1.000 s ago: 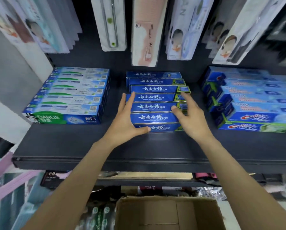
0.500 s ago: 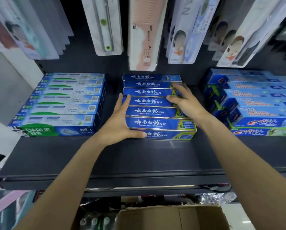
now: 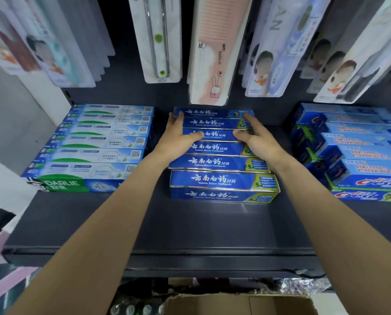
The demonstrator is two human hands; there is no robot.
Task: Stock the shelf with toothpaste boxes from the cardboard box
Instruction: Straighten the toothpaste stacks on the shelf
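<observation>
As the left hand [image 3: 180,133] and right hand [image 3: 255,136] press, fingers spread, on both ends, the blue toothpaste boxes [image 3: 215,163] apparently get squared into one row on the shelf [image 3: 190,228].

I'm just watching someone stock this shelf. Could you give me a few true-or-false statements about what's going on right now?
1. Both hands are on the middle row of dark blue boxes. True: left hand, right hand.
2. The Darlie boxes sit right of the middle row. False: left.
3. The cardboard box stands on the shelf. False: it is below the shelf.
4. Packaged goods hang above the toothpaste. True.
</observation>
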